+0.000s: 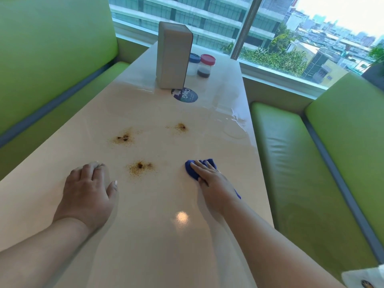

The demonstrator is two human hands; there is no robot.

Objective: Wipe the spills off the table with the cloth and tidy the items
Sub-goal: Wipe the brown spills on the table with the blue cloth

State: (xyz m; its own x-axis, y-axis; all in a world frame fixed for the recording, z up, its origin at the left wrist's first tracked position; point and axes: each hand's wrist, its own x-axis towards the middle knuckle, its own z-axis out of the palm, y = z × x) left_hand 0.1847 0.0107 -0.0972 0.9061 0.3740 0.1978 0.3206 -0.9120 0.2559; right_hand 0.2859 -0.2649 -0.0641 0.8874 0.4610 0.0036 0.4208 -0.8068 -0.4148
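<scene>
My right hand (214,179) presses flat on a crumpled blue cloth (204,163) on the cream table (158,235). My left hand (89,188) rests palm down on the table, fingers spread, holding nothing. Three brown powdery spills lie between and beyond the hands: the nearest spill (140,166) between them, a left spill (124,138) farther out, and a right spill (181,127). A clear wet patch (235,125) glistens near the right edge.
A grey napkin box (173,56) stands upright at the far end, partly on a dark round sticker (186,96). Behind it are a blue-lidded jar (193,64) and a red-lidded jar (205,65). Green benches (295,163) flank the table. A window lies beyond.
</scene>
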